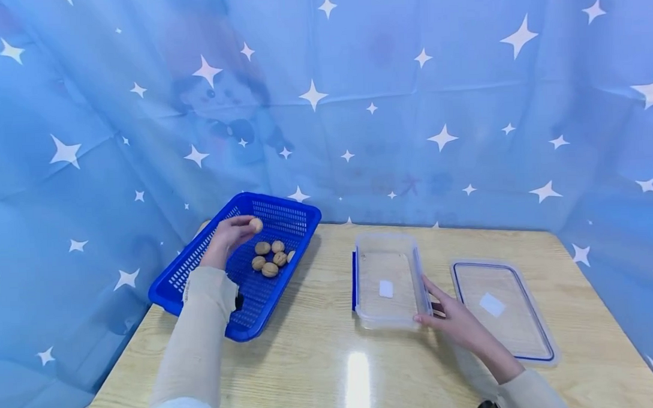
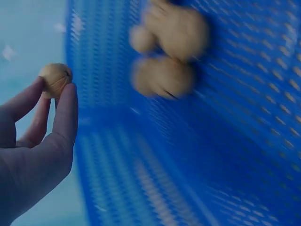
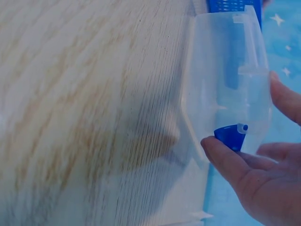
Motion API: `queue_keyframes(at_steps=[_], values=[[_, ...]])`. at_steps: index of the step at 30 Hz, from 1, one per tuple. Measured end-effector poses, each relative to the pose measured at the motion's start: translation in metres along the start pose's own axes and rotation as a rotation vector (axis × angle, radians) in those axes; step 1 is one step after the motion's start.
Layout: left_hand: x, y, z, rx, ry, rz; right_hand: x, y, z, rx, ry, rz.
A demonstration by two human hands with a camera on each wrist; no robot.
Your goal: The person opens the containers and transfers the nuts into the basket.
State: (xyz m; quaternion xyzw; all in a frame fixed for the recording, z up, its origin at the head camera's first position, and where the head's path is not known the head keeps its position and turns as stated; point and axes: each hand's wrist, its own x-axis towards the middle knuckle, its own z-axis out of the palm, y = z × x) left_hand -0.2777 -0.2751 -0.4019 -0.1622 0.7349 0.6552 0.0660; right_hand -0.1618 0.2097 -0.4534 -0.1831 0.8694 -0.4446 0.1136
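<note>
My left hand [image 1: 231,236] pinches a walnut [image 1: 256,225] between thumb and fingertips, above the blue plastic basket [image 1: 252,314]. In the left wrist view, the pinched walnut [image 2: 56,80] appears at the left, apart from the blurred walnuts [image 2: 164,75] in the basket. Several walnuts [image 1: 270,269] lie together on the basket's floor. On the table, my right hand [image 1: 453,321] grips the right side of a clear plastic food container [image 1: 392,316]. The right wrist view has the fingers and thumb of the right hand [image 3: 263,183] around the container's side, near a blue latch [image 3: 230,136].
A clear lid with a blue seal [image 1: 505,318] lies flat on the wooden table [image 1: 311,372], right of the container. Behind the table hangs a blue curtain [image 1: 356,137] with white stars. The basket stands near the table's left edge.
</note>
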Motion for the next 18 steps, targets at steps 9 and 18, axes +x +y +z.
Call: queue_keyframes(at_steps=[9, 18], values=[[0.004, -0.053, -0.026, 0.134, 0.108, -0.222, -0.002, 0.001, 0.006, 0.01, -0.01, 0.024], [0.004, -0.026, -0.017, 0.46, 0.126, -0.075, 0.009, -0.024, -0.053, -0.242, 0.08, -0.053]])
